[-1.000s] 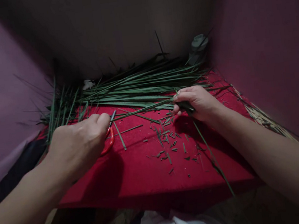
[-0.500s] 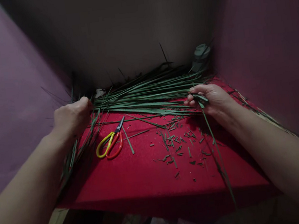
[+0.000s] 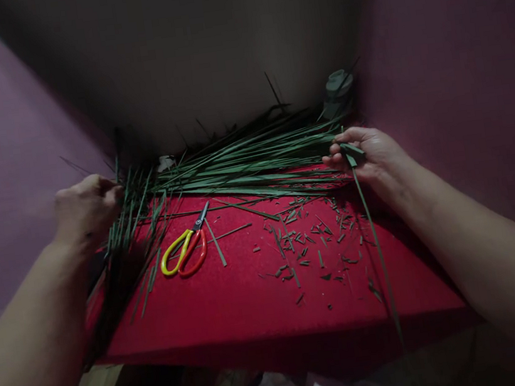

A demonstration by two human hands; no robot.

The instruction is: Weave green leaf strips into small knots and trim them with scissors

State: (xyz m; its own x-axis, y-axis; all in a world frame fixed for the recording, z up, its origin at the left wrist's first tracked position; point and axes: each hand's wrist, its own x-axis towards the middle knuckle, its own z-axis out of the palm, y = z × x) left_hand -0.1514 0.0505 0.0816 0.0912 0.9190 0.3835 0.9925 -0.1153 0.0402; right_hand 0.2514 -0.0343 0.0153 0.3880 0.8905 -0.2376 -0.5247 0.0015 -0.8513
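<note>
My right hand (image 3: 366, 152) is closed around a small folded piece of green leaf strip (image 3: 353, 154). A long thin tail (image 3: 375, 234) hangs from it past the table's front edge. My left hand (image 3: 89, 209) is at the left, fingers curled together against a heap of narrow leaf strips (image 3: 137, 199); what they pinch, if anything, is hidden. Between the hands lies a wide bundle of long green leaf strips (image 3: 243, 157) across the back of the table. Scissors (image 3: 188, 243) with one yellow and one red handle rest in front of the bundle.
Small leaf clippings (image 3: 302, 244) are scattered over the red tabletop (image 3: 253, 307). A pale container (image 3: 338, 90) stands at the back right corner. A dark panel (image 3: 195, 49) rises behind the table, with purplish walls (image 3: 459, 65) on both sides.
My left hand has moved left, away from the bundle's left end, uncovering more of the strips there. My right hand keeps its hold on the folded strip; the view has shifted slightly.
</note>
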